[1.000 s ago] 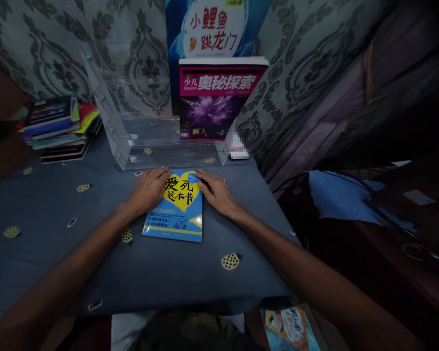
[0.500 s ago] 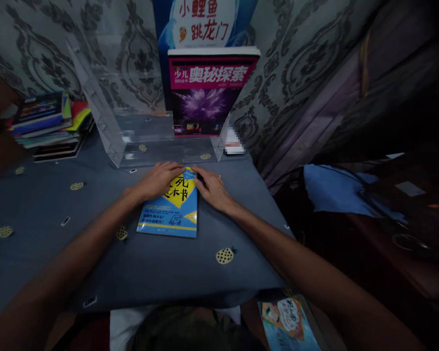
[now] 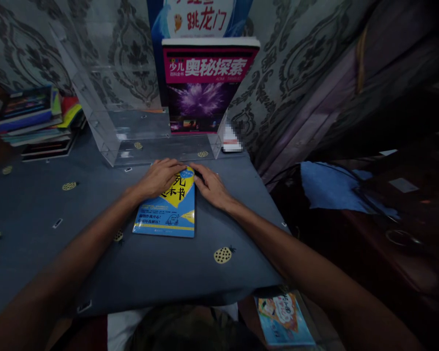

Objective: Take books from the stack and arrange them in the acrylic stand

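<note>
From the head camera I see both hands have drawn together over the last second; the left hand (image 3: 161,178) lies open, palm down on the blue book (image 3: 166,212), the right hand (image 3: 212,186) open at its far right corner, fingertips nearly meeting; neither grips; the book stays flat on the tablecloth (image 3: 95,253), just before the clear stand (image 3: 108,141).

Ahead of you stands a wall hung with grey damask-patterned fabric (image 3: 29,44), and against it a table covered in dark blue-grey cloth with small pineapple prints (image 3: 161,273). On your right a dull purple curtain (image 3: 314,107) fades into deep shadow. The light is dim.
</note>
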The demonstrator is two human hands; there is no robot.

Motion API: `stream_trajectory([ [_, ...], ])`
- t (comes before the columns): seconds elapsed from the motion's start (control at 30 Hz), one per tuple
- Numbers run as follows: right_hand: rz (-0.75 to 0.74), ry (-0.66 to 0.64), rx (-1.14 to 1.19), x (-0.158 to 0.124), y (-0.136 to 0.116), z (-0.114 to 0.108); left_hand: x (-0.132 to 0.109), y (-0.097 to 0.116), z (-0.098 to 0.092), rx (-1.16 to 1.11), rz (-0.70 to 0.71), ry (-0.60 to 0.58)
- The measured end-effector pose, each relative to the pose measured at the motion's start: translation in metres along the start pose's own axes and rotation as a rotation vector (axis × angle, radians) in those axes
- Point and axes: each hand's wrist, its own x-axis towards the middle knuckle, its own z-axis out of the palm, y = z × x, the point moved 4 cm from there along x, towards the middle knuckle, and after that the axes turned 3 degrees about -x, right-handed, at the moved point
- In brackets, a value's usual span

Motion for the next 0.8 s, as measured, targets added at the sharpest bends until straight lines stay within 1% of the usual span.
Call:
stream_trajectory([
  [0.17,0.004,-0.008,0.128,0.004,0.007,-0.004,0.001,0.008,0.0,0.067,0.009,-0.003],
  [0.23,-0.003,-0.006,0.142,0.005,0.009,-0.005,0.001,0.01,0.0,0.087,0.009,-0.002],
  [0.43,-0.009,-0.028,0.026,0.005,0.01,-0.004,0.002,0.011,0.001,0.099,0.003,0.017],
  [0.57,-0.01,-0.016,-0.046,0.007,0.002,-0.004,0.001,0.016,-0.002,0.079,-0.01,-0.028],
  [0.67,-0.005,-0.003,-0.089,0.009,-0.008,-0.007,-0.001,0.025,-0.006,0.1,-0.057,-0.07],
  [0.8,0.051,0.04,-0.112,0.01,-0.017,-0.014,-0.006,0.046,-0.011,0.12,-0.103,-0.136],
])
